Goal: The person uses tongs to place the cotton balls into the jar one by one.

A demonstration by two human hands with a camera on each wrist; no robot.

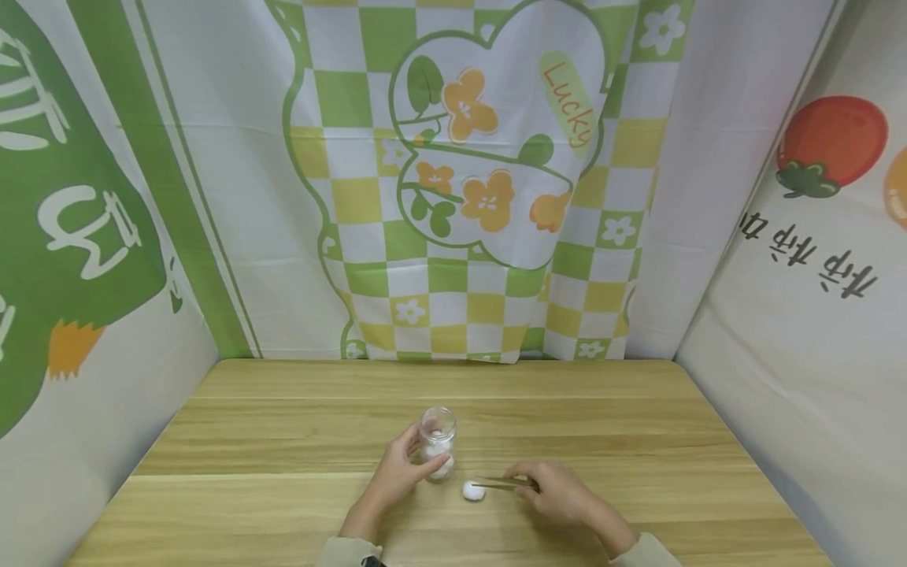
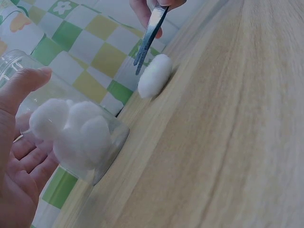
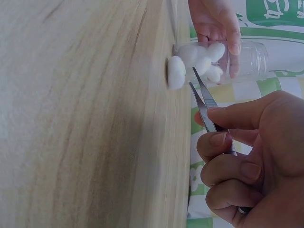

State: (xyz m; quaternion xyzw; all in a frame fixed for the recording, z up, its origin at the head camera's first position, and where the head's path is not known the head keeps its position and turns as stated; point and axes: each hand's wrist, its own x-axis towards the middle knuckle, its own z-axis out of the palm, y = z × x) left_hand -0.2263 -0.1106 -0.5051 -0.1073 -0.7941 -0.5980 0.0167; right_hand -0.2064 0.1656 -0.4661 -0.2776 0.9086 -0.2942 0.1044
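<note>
On the wooden table stands a clear, lidless jar (image 1: 438, 445) with several white cotton balls (image 2: 78, 130) in its lower part. My left hand (image 1: 398, 470) holds the jar from its left side, thumb across the front and fingers behind. To the right of the jar a single cotton ball (image 1: 474, 491) lies on the table. My right hand (image 1: 556, 490) pinches metal tweezers (image 3: 204, 102) between thumb and fingers. The tweezers' tips are parted and close to the loose cotton ball, which is not between them in the right wrist view.
The wooden table (image 1: 283, 441) reaches back to a checked green, yellow and white cloth (image 1: 468, 315). Printed cloths also hang along the left and right sides. A dark band (image 1: 372, 561) shows at the left sleeve.
</note>
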